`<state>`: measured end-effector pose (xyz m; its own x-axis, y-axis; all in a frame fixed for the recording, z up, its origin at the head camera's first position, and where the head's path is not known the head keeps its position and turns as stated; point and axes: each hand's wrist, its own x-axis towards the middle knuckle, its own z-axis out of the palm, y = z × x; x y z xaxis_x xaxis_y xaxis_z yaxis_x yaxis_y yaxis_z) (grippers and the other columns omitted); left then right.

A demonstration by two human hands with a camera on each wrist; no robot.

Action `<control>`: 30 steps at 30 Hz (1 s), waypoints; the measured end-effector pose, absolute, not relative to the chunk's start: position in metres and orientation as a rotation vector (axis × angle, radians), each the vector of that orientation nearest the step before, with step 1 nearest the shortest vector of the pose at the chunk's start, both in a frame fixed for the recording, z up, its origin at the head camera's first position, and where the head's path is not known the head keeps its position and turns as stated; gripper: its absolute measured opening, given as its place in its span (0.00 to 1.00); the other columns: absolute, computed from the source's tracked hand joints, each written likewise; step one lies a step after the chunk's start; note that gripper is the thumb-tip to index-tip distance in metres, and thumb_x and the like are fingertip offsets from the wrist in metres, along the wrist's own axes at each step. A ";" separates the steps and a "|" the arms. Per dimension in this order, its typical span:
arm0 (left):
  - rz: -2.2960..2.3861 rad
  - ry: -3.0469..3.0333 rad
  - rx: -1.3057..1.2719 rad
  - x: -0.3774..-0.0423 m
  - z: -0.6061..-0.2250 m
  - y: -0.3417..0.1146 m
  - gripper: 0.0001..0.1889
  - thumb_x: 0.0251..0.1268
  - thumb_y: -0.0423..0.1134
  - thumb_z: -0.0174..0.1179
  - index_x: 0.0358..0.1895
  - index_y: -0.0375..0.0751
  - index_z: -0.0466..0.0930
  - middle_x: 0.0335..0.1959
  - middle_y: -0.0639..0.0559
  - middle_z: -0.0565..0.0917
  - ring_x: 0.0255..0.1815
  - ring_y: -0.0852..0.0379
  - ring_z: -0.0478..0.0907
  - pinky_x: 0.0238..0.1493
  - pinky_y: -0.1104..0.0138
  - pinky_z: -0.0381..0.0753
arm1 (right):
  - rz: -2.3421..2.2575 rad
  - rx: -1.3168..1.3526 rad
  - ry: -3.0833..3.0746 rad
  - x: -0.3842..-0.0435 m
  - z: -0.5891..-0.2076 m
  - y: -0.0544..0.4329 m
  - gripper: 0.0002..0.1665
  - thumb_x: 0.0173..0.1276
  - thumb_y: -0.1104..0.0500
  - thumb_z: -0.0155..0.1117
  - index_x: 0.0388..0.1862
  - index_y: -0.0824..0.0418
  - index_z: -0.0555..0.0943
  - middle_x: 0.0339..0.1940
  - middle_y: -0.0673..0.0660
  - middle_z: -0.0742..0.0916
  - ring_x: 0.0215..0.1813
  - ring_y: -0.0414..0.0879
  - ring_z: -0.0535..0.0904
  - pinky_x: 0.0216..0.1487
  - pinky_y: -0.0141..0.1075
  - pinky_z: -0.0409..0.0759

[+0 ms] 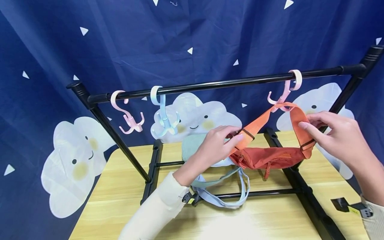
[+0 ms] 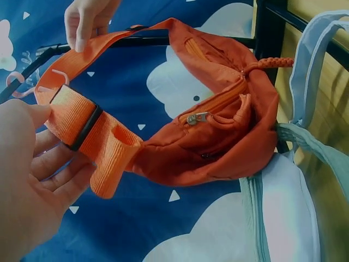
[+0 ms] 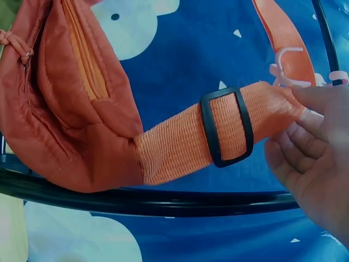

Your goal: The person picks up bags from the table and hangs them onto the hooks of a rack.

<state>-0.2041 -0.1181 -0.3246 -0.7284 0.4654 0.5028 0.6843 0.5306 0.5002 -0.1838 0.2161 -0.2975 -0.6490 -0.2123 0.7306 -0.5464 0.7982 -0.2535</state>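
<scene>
A red-orange waist bag point(image 1: 276, 158) hangs below its wide orange strap point(image 1: 259, 125), whose top passes by the prongs of the right pink hook point(image 1: 286, 91). My left hand point(image 1: 214, 145) holds the strap's left side near a dark slider buckle point(image 2: 87, 126), thumb in front and fingers behind. On the other side, my right hand point(image 1: 339, 133) pinches the strap above the second buckle point(image 3: 228, 126). In the left wrist view, a zipper pull point(image 2: 197, 117) and a braided cord point(image 2: 267, 63) show on the bag.
A black rack bar point(image 1: 222, 83) also carries a pink hook point(image 1: 129, 116) and a blue hook point(image 1: 164, 113) on its left. Green and pale blue bags with straps point(image 1: 220, 198) lie behind and below my left hand, over the rack's base on the wooden table point(image 1: 120, 196).
</scene>
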 end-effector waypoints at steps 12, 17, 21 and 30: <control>-1.042 -2.476 -0.885 -0.203 -0.334 -0.137 0.17 0.79 0.49 0.58 0.63 0.48 0.83 0.50 0.55 0.88 0.51 0.60 0.84 0.56 0.67 0.84 | 0.654 0.388 -2.118 -0.167 -0.300 0.199 0.21 0.70 0.59 0.72 0.55 0.72 0.84 0.38 0.70 0.86 0.47 0.11 0.63 0.52 0.10 0.58; -1.060 -2.485 -0.861 -0.200 -0.339 -0.148 0.17 0.79 0.47 0.58 0.63 0.48 0.82 0.52 0.55 0.88 0.51 0.60 0.85 0.57 0.67 0.84 | 0.653 0.531 -1.986 -0.163 -0.308 0.189 0.38 0.74 0.36 0.63 0.49 0.74 0.85 0.38 0.73 0.86 0.51 0.16 0.67 0.56 0.09 0.61; -1.048 -2.489 -0.848 -0.196 -0.342 -0.156 0.17 0.79 0.46 0.57 0.63 0.48 0.83 0.52 0.54 0.88 0.51 0.59 0.85 0.57 0.66 0.84 | 0.611 0.582 -1.886 -0.159 -0.315 0.177 0.47 0.74 0.29 0.57 0.46 0.77 0.84 0.37 0.76 0.86 0.43 0.47 0.80 0.61 0.10 0.61; -1.039 -2.528 -0.778 -0.189 -0.357 -0.180 0.16 0.78 0.47 0.58 0.61 0.49 0.84 0.52 0.56 0.88 0.49 0.61 0.85 0.53 0.61 0.86 | 0.675 0.591 -1.566 -0.153 -0.329 0.148 0.36 0.75 0.39 0.63 0.39 0.77 0.85 0.32 0.78 0.84 0.33 0.71 0.73 0.64 0.16 0.69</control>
<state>-0.1894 -0.1799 -0.3569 -0.8089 0.3683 0.4583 0.5842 0.5918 0.5554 -0.1528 0.1477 -0.3287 -0.0997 0.0134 0.9949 -0.7139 0.6955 -0.0809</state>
